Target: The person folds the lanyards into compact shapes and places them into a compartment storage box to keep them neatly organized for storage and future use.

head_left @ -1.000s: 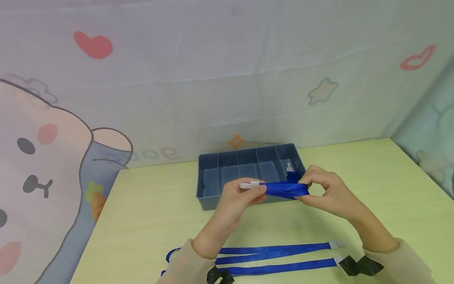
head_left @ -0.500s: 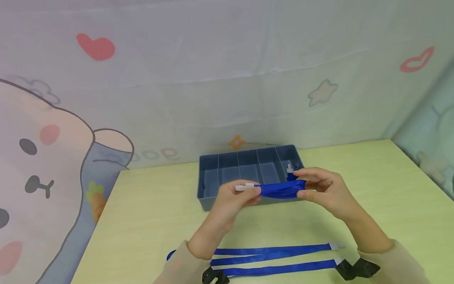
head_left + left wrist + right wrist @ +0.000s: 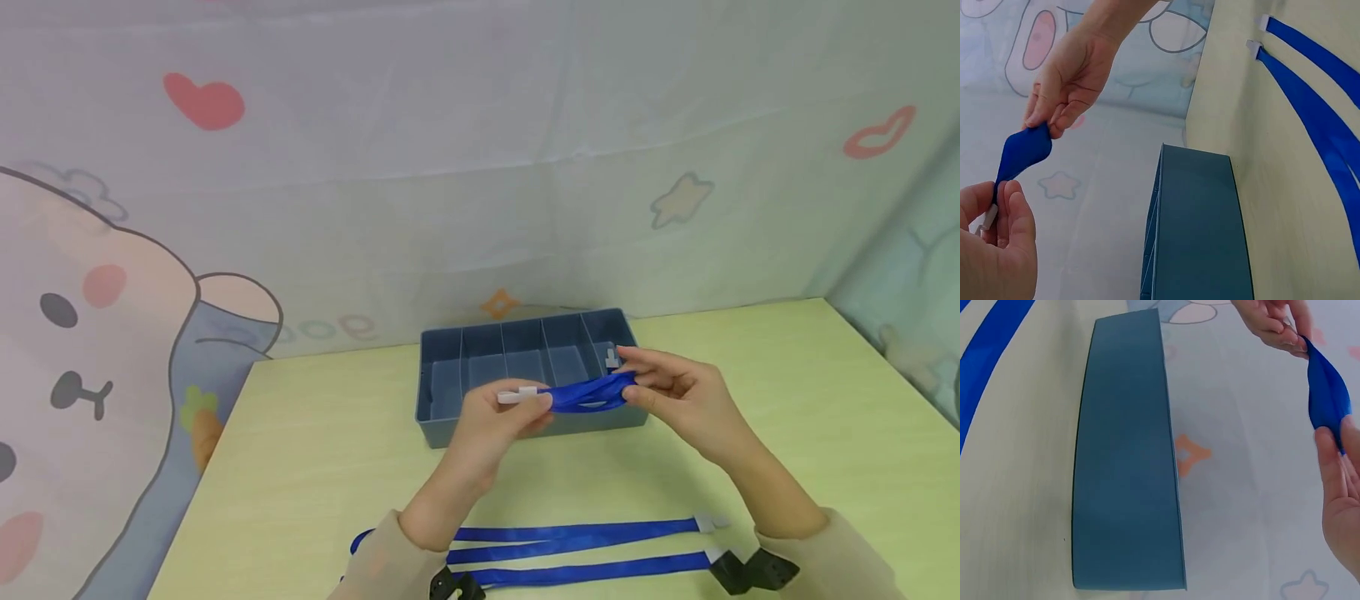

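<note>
A folded blue lanyard (image 3: 585, 395) is stretched between both hands in front of the compartment tray. Near its white plastic clip (image 3: 517, 395), the left hand (image 3: 498, 425) pinches the band between thumb and fingers. At the other end, the right hand (image 3: 678, 404) pinches the folded loops. In the left wrist view the lanyard (image 3: 1025, 150) bows out between the two hands; the right wrist view shows its flat side (image 3: 1329, 387) too. Another lanyard's white clip (image 3: 611, 358) stands in the tray's rightmost compartment, its band mostly hidden behind the right hand.
The blue-grey tray (image 3: 517, 429), split by thin dividers, stands on the pale table (image 3: 315, 450) against a printed cloth backdrop (image 3: 465, 217). Nearer the person lie an upper blue lanyard (image 3: 600, 531) and a lower one (image 3: 600, 572), clips to the right, left ends partly behind the left arm.
The right hand has loosened and re-gripped the folded end, shifting slightly left and up. The lanyard's loops now spread a little, with a gap between them. The left hand has moved slightly left.
</note>
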